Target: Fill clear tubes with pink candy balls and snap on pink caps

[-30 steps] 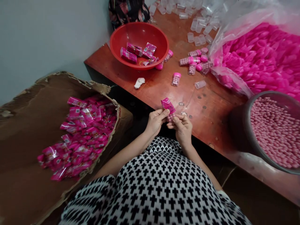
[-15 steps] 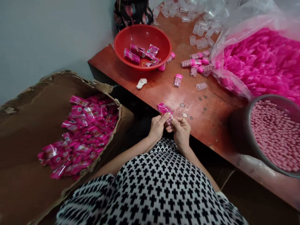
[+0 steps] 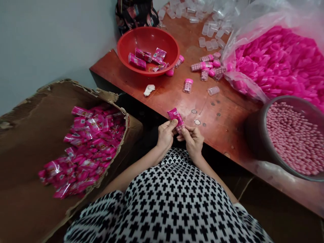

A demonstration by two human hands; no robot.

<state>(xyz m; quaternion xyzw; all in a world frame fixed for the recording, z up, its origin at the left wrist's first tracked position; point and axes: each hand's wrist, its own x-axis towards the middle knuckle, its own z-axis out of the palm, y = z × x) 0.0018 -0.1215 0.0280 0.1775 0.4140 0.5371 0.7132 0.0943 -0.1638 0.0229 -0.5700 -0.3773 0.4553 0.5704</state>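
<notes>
Centrally, just off the near edge of the table (image 3: 222,114), both hands are held together above a lap covered in black-and-white cross-patterned cloth (image 3: 172,202). The pink packet (image 3: 174,116) is pinched at its lower part between the thumb and forefinger of the left hand (image 3: 165,135), with its free end tilted up toward eleven o'clock. The fingers of the right hand (image 3: 193,141) are closed in a tight pinch on a small vial (image 3: 180,128) of pale pink beads, which is seen at the packet's lower mouth. How far it is pushed in cannot be told. Both are held in the air, clear of the tabletop.

At nine o'clock from the hands, a torn cardboard box (image 3: 32,111) is seen, with a heap of filled pink packets (image 3: 88,145) lying in it. At twelve o'clock, well apart, a red bowl (image 3: 149,37) is set on the table with a few packets inside. A crumpled white scrap (image 3: 149,89) lies just in front of it. Capped bead vials (image 3: 207,65) are scattered at one o'clock, and one capped vial (image 3: 187,85) lies alone nearer the hands, beside an empty clear vial (image 3: 213,90). Farther back, clear empty vials (image 3: 210,30) are strewn. At two o'clock a clear plastic bag (image 3: 243,40) filled with pink caps (image 3: 278,60) is spread open. At three o'clock a grey bowl (image 3: 254,130) heaped with pale pink beads (image 3: 293,138) is placed.
</notes>
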